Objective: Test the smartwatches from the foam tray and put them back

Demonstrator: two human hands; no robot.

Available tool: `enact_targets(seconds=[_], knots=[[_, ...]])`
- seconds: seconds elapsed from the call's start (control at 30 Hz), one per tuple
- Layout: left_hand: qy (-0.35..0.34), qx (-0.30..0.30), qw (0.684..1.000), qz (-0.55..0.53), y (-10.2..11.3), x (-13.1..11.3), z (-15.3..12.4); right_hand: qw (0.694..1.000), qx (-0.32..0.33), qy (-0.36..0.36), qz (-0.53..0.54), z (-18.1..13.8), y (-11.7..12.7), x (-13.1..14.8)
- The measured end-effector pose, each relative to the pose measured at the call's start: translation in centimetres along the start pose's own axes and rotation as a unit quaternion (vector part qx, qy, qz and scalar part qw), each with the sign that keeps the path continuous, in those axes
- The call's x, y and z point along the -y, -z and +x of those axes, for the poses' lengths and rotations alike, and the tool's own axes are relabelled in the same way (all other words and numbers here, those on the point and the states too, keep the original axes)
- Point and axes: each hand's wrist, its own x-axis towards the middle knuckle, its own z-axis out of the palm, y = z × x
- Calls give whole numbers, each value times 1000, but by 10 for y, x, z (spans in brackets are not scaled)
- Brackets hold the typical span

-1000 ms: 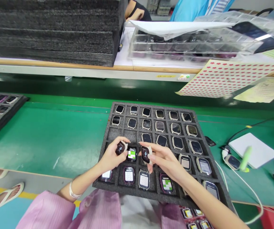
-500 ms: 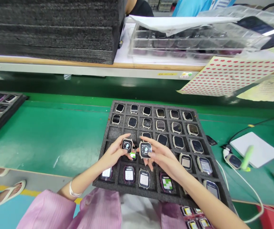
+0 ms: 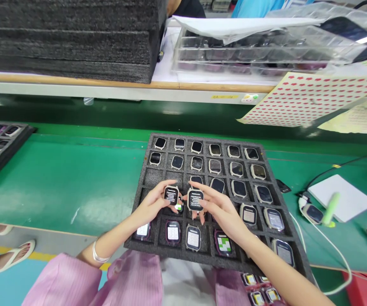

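Note:
My left hand grips a smartwatch without a strap, its dark screen lit with lines of white text. A second smartwatch, silvery and showing similar text, is held in my right hand, with the thumb at the screen's right edge. Both are held side by side above a black foam tray divided into square cells. Most visible cells hold a watch; the far rows have dark screens. Near my body, a purple-rimmed watch shows green and white blocks, and another watch a white grid. My hands hide some cells.
Another watch tray lies at the left on the green bench. On the right are a white pad, a green marker and a cabled watch. Stacked black foam and clear plastic trays sit on the shelf.
Both held watches have gone from a watch face to a screen of text lines. My hands stay in nearly the same place, still gripping them.

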Motion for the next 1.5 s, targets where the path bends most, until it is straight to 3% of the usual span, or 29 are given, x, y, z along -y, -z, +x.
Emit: enact_targets(seconds=[0.23, 0.6, 0.7, 0.8, 0.87, 1.03, 1.23, 1.5], knots=[[0, 7, 1000, 19, -1, -2, 0, 997, -33, 6, -76, -1, -3, -2], [-41, -51, 998, 8, -1, -6, 2, 988, 24, 30, -149, 4, 3, -5], [-47, -61, 997, 8, -1, -7, 2, 951, 13, 85, -296, 14, 12, 2], [-47, -61, 997, 9, -2, -7, 3, 875, 20, 175, -451, 29, 17, 9], [-46, -64, 997, 8, -1, -7, 4, 837, 29, 212, -504, 41, 17, 11], [-49, -65, 997, 3, 0, -6, 5, 781, 28, 246, -574, 65, 8, 4], [-57, -64, 996, -4, 1, -6, 6, 755, 47, 260, -601, 67, 10, 3], [-47, -58, 997, -7, -1, -9, 3, 751, -34, 239, -614, 36, 51, 25]])
